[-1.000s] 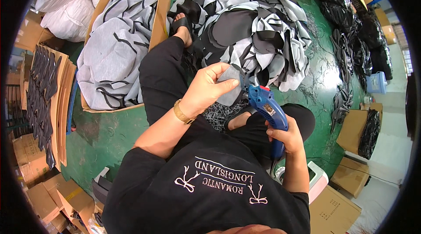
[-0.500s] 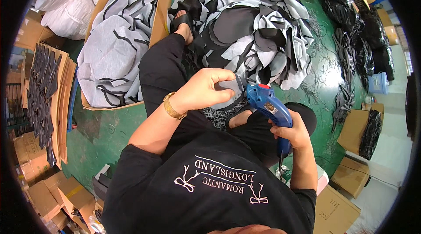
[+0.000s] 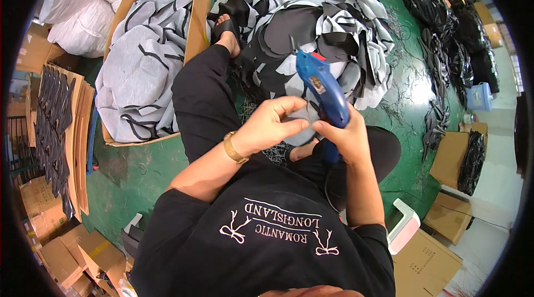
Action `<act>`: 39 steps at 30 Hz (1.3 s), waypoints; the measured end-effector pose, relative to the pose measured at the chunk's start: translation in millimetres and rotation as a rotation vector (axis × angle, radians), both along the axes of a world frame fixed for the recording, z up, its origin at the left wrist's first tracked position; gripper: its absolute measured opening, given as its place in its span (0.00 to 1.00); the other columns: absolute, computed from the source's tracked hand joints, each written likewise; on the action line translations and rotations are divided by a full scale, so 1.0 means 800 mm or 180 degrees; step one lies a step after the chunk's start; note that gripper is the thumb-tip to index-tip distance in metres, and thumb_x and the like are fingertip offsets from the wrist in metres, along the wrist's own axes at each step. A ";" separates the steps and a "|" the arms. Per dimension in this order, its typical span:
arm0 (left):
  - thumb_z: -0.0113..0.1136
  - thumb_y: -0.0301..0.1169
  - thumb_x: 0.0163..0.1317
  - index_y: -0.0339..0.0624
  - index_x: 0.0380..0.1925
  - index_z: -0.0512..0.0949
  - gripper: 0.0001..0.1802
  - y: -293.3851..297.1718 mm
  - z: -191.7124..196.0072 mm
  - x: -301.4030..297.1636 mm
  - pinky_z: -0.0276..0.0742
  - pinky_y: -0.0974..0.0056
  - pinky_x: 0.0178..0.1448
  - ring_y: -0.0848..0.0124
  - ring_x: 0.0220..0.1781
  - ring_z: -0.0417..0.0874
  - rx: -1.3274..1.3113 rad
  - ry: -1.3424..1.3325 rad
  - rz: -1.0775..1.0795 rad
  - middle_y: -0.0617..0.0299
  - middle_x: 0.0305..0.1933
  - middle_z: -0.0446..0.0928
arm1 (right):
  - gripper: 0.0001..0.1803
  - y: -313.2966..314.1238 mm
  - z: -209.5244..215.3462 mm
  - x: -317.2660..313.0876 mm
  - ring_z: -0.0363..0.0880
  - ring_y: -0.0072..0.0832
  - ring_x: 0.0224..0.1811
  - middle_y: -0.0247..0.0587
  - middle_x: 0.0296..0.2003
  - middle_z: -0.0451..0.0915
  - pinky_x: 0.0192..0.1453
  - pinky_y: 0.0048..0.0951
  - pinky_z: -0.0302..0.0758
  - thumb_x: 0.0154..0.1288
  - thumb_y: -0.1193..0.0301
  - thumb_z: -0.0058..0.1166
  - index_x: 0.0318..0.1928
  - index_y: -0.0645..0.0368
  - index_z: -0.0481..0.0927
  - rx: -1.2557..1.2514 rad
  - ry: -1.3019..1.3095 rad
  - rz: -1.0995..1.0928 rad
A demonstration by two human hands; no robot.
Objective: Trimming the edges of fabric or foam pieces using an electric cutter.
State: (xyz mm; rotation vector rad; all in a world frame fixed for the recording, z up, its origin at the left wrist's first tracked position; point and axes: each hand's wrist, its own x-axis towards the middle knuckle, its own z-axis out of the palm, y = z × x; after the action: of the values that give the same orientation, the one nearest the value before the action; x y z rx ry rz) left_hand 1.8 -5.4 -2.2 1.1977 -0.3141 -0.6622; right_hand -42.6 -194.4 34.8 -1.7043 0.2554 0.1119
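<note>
My right hand [image 3: 345, 140] grips a blue glue gun [image 3: 322, 90], raised with its nozzle pointing away and up to the left. My left hand [image 3: 267, 127], with a gold bracelet on the wrist, pinches a small grey fabric piece [image 3: 300, 130] right beside the gun's grip, over my lap. Both hands touch or nearly touch each other. I sit in black trousers with one sandalled foot [image 3: 227, 33] stretched out toward a heap of grey and black fabric cut-outs [image 3: 311, 24].
A cardboard box [image 3: 192, 30] full of grey fabric pieces stands at my left. White sacks [image 3: 83, 13] lie behind it. Flat cardboard with black pieces [image 3: 55, 124] leans at far left. Black bundles [image 3: 445, 41] and brown boxes [image 3: 456, 158] line the right on the green floor.
The glue gun has swung up from lying low at my right thigh to standing raised in front of me. My left hand stayed on the grey piece and closed in on the gun.
</note>
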 end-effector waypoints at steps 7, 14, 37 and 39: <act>0.57 0.19 0.59 0.38 0.46 0.75 0.13 -0.004 -0.008 -0.006 0.74 0.74 0.47 0.81 0.41 0.78 -0.0773 0.1038 0.0218 0.67 0.42 0.79 | 0.24 -0.003 -0.007 -0.003 0.75 0.20 0.31 0.33 0.32 0.76 0.36 0.23 0.73 0.47 0.72 0.67 0.46 0.66 0.75 0.0387 0.0181 -0.0066; 0.54 0.16 0.57 0.36 0.47 0.75 0.17 0.022 -0.008 0.017 0.74 0.74 0.48 0.82 0.41 0.78 -0.0352 0.0473 0.0263 0.68 0.42 0.79 | 0.21 -0.058 0.005 -0.055 0.76 0.21 0.28 0.36 0.34 0.78 0.33 0.23 0.74 0.47 0.76 0.65 0.43 0.66 0.76 0.0788 0.0913 0.0378; 0.56 0.20 0.50 0.29 0.46 0.77 0.20 0.032 -0.006 0.013 0.70 0.75 0.35 0.83 0.35 0.73 0.0799 -0.0910 0.0065 0.65 0.41 0.76 | 0.20 -0.046 0.007 -0.069 0.75 0.23 0.26 0.37 0.30 0.76 0.28 0.24 0.74 0.45 0.77 0.64 0.42 0.67 0.76 0.0788 0.1174 0.0429; 0.56 0.20 0.50 0.28 0.47 0.77 0.21 0.030 -0.005 0.012 0.72 0.75 0.39 0.82 0.38 0.75 0.0722 -0.0792 -0.0010 0.64 0.44 0.76 | 0.20 -0.038 0.006 -0.059 0.75 0.23 0.26 0.37 0.30 0.76 0.29 0.24 0.74 0.45 0.76 0.64 0.41 0.67 0.76 0.0796 0.1011 0.0290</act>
State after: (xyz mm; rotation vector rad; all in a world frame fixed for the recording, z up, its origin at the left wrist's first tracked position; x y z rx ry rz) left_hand 11.5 18.9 -6.2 1.5016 -0.4583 -0.5620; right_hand -90.0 -224.7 39.8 -1.4444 0.3828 0.4659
